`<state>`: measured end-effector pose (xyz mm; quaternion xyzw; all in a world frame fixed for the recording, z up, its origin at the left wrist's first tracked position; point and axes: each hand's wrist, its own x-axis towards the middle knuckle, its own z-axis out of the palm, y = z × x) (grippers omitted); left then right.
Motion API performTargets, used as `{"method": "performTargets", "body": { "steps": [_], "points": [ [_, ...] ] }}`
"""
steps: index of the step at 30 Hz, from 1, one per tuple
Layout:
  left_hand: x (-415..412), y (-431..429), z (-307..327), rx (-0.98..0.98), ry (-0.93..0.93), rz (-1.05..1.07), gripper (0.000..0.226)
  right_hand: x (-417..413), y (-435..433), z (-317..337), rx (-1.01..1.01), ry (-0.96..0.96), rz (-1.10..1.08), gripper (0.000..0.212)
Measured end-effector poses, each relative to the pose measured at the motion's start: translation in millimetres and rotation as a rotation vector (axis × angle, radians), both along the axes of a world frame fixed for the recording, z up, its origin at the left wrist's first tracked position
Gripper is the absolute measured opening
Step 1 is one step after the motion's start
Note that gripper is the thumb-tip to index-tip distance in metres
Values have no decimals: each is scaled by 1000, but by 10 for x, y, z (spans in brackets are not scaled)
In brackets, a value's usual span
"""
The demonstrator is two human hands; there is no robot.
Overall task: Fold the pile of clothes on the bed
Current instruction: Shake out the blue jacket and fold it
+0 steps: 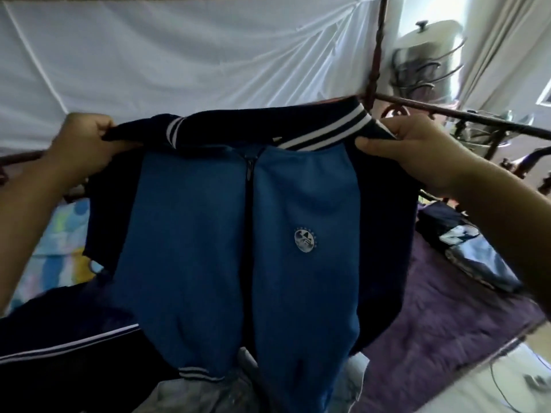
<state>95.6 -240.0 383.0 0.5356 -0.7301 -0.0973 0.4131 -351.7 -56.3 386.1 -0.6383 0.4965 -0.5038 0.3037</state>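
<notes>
I hold a blue zip jacket (193,248) up in the air in front of me, its front facing me. It has navy sleeves, a navy-and-white striped collar and a round white badge on the chest. My left hand (80,144) grips its left shoulder and my right hand (414,150) pinches its right shoulder by the collar. The hem hangs down over a pile of clothes: a navy garment with a white stripe (59,344) and pale grey cloth (205,394).
A purple blanket (441,329) covers the bed at right, with a folded dark garment (465,245) on it. A colourful sheet (59,242) shows at left. A dark metal bed frame (465,117) and a white curtain (179,55) stand behind.
</notes>
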Motion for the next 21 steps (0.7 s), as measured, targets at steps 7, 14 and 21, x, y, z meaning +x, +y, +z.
{"method": "performTargets", "body": {
  "steps": [7, 14, 21],
  "points": [
    [-1578, -257, -677, 21, -279, 1, 32, -872, 209, -1295, 225, 100, -157, 12],
    [-3299, -416, -1318, 213, -394, 69, 34, -2149, 312, -2522, 387, 322, -444, 37],
    [-4778, -688, -1681, 498, -529, -195, 21, -3251, 426, -3338, 648, 339, -456, 39]
  ]
}}
